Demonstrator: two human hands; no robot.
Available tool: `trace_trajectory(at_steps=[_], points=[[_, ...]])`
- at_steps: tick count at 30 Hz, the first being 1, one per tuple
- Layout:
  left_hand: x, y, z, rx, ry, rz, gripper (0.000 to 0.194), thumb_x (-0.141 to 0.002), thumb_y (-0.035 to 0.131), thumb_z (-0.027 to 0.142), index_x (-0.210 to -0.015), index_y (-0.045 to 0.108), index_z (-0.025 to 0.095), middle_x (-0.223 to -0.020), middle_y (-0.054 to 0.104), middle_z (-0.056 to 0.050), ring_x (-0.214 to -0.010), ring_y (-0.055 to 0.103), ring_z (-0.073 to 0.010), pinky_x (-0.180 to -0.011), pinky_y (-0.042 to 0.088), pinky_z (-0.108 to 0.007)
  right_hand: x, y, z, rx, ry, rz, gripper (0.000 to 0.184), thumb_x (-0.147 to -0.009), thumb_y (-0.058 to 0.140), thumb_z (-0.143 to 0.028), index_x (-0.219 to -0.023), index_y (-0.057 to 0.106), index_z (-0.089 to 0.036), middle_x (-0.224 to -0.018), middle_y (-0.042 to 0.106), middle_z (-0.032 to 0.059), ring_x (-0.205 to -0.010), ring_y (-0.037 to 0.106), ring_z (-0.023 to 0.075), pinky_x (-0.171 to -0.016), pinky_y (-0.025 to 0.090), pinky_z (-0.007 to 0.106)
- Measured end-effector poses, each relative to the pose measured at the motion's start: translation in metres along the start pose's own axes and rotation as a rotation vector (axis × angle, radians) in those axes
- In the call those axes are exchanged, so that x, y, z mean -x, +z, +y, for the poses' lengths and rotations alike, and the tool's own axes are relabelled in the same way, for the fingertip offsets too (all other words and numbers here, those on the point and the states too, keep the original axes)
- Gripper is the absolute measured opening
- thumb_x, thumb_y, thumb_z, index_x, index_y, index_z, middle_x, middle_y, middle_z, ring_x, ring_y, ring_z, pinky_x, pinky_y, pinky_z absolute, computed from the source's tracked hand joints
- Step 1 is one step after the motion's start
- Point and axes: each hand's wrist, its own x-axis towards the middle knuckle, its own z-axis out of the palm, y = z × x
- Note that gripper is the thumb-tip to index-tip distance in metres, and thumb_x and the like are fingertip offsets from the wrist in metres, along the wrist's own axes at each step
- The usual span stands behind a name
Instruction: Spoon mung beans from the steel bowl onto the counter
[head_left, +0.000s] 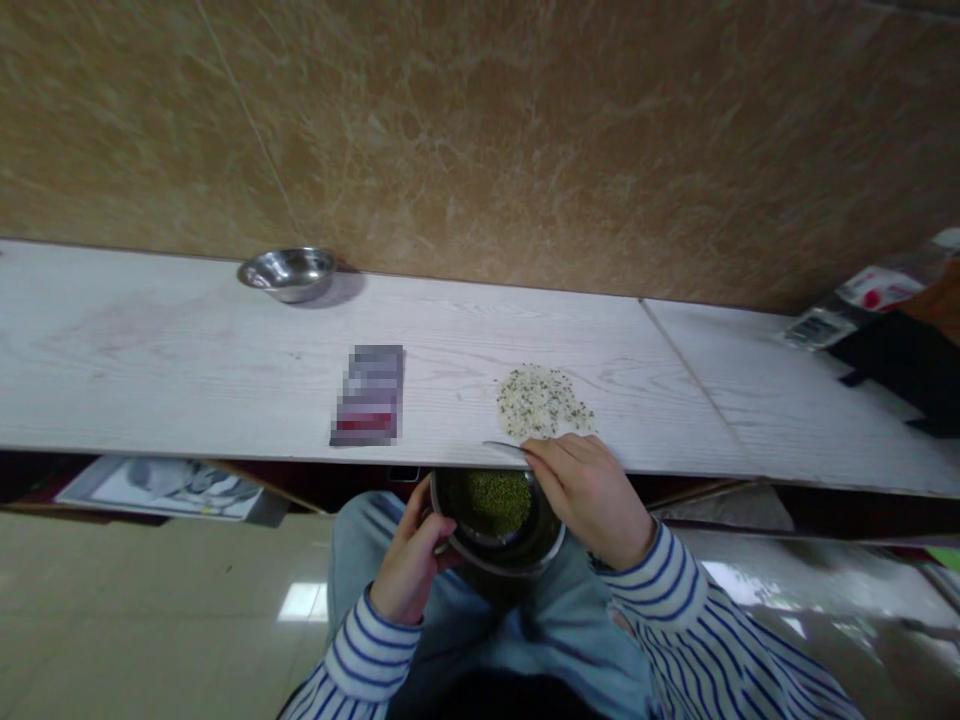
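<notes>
My left hand [411, 570] grips the left rim of a metal bowl [551, 557], thumb on top and fingers around its side. Inside lie small green beans [501, 500] that look like mung beans. The bowl is held over my lap, just below the table edge. My right hand [589, 495] is closed on a thin metal utensil [504, 445], seen edge-on and pointing left; its kind cannot be made out. Just beyond that hand, a pile of white grains mixed with green beans [541, 400] lies spread near the table's front edge.
On the white table [450, 320], an empty steel bowl [289, 275] stands at the back left against the marbled wall [480, 140]. A blurred-out flat grey item [369, 395] lies left of the pile. At far right are a black object [907, 370] and clear packaging [821, 325].
</notes>
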Motion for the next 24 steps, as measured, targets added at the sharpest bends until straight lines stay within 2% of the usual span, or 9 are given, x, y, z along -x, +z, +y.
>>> trace_trajectory(at_steps=[5, 8, 11, 16, 20, 24], points=[[0.005, 0.013, -0.008, 0.012, -0.047, -0.009, 0.069, -0.062, 0.058, 0.014, -0.129, 0.046, 0.025, -0.101, 0.063, -0.004, -0.072, 0.058, -0.0164, -0.058, 0.048, -0.029, 0.009, -0.005, 0.005, -0.014, -0.019, 0.016, 0.018, -0.093, 0.047, -0.022, -0.102, 0.063, -0.02, -0.089, 0.07, 0.0043, -0.083, 0.06, 0.0166, -0.076, 0.038, 0.031], [0.008, 0.018, -0.012, 0.017, -0.069, -0.019, 0.068, -0.062, 0.057, 0.015, -0.128, 0.047, 0.026, -0.1, 0.062, -0.004, -0.073, 0.059, -0.0173, -0.057, 0.047, -0.028, 0.015, -0.014, 0.024, -0.002, 0.021, 0.036, 0.02, -0.094, 0.046, -0.024, -0.103, 0.063, -0.021, -0.091, 0.07, 0.0046, -0.086, 0.061, 0.0161, -0.077, 0.039, 0.031], [0.008, 0.022, -0.015, 0.006, -0.099, -0.037, 0.065, -0.063, 0.056, 0.015, -0.127, 0.048, 0.027, -0.1, 0.062, -0.003, -0.07, 0.057, -0.0166, -0.055, 0.047, -0.029, 0.015, -0.018, 0.044, -0.002, 0.01, -0.034, 0.021, -0.094, 0.045, -0.028, -0.102, 0.064, -0.022, -0.091, 0.07, 0.0032, -0.085, 0.061, 0.0157, -0.075, 0.04, 0.031], [0.007, 0.026, -0.017, 0.009, -0.118, -0.048, 0.065, -0.064, 0.055, 0.015, -0.127, 0.047, 0.027, -0.102, 0.062, -0.004, -0.071, 0.057, -0.0173, -0.055, 0.047, -0.029, -0.003, -0.015, 0.062, -0.025, 0.002, -0.087, 0.024, -0.095, 0.044, -0.03, -0.105, 0.064, -0.022, -0.095, 0.071, 0.0041, -0.087, 0.062, 0.0168, -0.077, 0.041, 0.033], [0.006, 0.03, -0.017, 0.026, -0.137, -0.048, 0.064, -0.064, 0.055, 0.015, -0.127, 0.047, 0.026, -0.108, 0.063, -0.005, -0.081, 0.06, -0.0197, -0.059, 0.047, -0.029, -0.021, -0.01, 0.068, -0.059, 0.0, -0.109, 0.024, -0.095, 0.043, -0.03, -0.106, 0.063, -0.022, -0.097, 0.071, 0.0039, -0.09, 0.062, 0.0171, -0.08, 0.042, 0.033], [0.004, 0.034, -0.017, 0.013, -0.144, -0.041, 0.062, -0.064, 0.055, 0.014, -0.124, 0.048, 0.027, -0.102, 0.064, -0.003, -0.082, 0.062, -0.02, -0.062, 0.048, -0.03, -0.033, -0.007, 0.071, -0.055, -0.006, -0.095, 0.023, -0.094, 0.045, -0.03, -0.104, 0.064, -0.022, -0.097, 0.071, 0.0033, -0.089, 0.062, 0.0171, -0.08, 0.042, 0.034]])
